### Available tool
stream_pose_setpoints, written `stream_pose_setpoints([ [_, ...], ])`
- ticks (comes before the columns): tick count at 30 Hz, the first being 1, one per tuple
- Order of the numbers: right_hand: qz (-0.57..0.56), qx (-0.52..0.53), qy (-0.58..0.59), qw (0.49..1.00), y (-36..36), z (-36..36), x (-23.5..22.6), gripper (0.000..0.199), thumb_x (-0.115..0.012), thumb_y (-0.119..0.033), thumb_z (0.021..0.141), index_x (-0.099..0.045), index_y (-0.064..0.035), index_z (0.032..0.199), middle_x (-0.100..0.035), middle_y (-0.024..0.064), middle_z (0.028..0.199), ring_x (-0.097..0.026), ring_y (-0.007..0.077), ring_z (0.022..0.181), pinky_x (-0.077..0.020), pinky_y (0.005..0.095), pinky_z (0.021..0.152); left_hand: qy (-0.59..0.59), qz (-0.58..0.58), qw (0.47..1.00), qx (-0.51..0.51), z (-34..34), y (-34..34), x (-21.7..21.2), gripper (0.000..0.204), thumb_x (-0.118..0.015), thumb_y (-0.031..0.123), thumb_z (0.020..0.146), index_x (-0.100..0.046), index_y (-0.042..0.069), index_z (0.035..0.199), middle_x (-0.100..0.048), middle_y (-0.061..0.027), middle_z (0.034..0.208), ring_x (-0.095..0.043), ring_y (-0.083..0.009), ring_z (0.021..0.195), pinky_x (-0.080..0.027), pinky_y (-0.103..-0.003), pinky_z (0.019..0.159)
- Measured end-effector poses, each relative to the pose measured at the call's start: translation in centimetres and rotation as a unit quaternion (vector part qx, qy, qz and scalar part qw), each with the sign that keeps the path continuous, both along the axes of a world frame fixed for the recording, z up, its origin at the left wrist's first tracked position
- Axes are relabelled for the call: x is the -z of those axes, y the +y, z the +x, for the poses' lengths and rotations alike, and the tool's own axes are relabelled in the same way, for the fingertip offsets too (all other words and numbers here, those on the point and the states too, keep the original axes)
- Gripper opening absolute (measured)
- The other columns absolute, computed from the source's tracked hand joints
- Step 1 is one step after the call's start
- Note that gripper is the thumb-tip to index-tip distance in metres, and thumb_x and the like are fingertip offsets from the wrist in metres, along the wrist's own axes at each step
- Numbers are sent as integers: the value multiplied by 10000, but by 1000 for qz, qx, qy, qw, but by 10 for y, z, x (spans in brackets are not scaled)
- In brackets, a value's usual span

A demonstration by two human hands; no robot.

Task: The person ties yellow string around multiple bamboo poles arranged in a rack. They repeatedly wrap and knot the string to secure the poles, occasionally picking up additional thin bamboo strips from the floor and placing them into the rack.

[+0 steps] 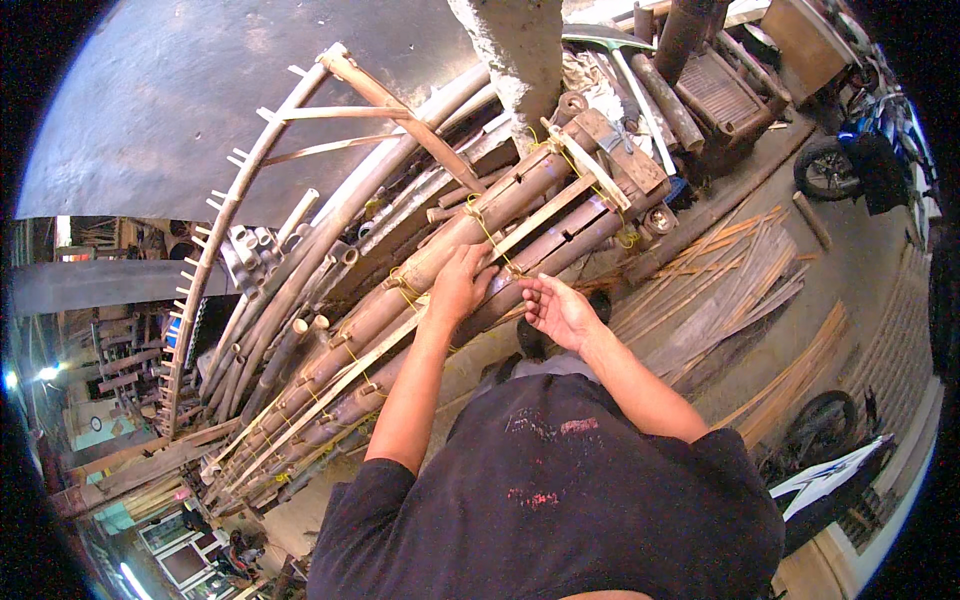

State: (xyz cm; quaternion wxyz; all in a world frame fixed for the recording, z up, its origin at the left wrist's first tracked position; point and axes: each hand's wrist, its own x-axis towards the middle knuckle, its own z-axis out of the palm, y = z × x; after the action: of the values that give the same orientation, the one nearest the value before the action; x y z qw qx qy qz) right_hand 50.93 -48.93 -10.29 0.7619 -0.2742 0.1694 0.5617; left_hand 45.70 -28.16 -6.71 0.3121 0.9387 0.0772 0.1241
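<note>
Two thick bamboo tubes (430, 262) lie side by side on a slant in front of me, with a thin light wooden strip (545, 215) along the gap between them. Yellow cord (475, 210) is looped round them at several places. My left hand (460, 285) rests over the tubes, its fingers and thumb closed about the strip. Just right of it, my right hand (560, 312) is turned partly palm up with curled fingers. Its fingertips pinch at a yellow cord tie beside the strip; the cord's end is too small to follow.
A wooden block (625, 165) sits at the tubes' far end, near a rough post (515, 60). At left stands a curved frame with pegs (240, 170). Loose bamboo slats (740, 290) lie on the floor to the right, and a motorbike (860, 160) stands beyond.
</note>
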Motion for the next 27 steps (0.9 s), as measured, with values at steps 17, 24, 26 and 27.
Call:
stream_pose_setpoints([
  [17, -76, 279, -452, 844, 83, -9, -44, 192, -481, -154, 907, -530, -32, 767, -551, 64, 775, -552, 202, 776, -436, 333, 732, 126, 55, 988, -74, 18, -17, -5, 195, -617, 215, 861, -564, 34, 915, -669, -203, 806, -641, -428, 785, -492, -528, 711],
  [24, -380, 15, -898, 221, 166, 108, -8, 348, -518, -504, 901, -730, -235, 963, -665, 87, 820, -634, 270, 814, -435, 579, 755, 120, -54, 991, 41, 26, 5, -4, 283, -533, 196, 950, -573, 16, 1165, -586, -237, 1133, -538, -383, 1106, -407, -447, 941],
  [26, -263, -126, -830, 475, 172, 119, -24, 375, -499, -490, 928, -720, -187, 939, -661, 118, 836, -624, 279, 786, -468, 498, 755, 137, -18, 990, 32, 27, 4, -13, 251, -504, 219, 963, -614, 4, 1033, -614, -267, 957, -584, -426, 942, -436, -493, 806],
  [27, -103, -234, -704, 662, 173, 131, -43, 404, -484, -465, 947, -709, -132, 902, -659, 134, 840, -618, 294, 776, -482, 455, 766, 147, 2, 989, 26, 29, 5, -16, 275, -491, 236, 969, -634, 2, 965, -620, -283, 869, -595, -451, 865, -445, -516, 735],
])
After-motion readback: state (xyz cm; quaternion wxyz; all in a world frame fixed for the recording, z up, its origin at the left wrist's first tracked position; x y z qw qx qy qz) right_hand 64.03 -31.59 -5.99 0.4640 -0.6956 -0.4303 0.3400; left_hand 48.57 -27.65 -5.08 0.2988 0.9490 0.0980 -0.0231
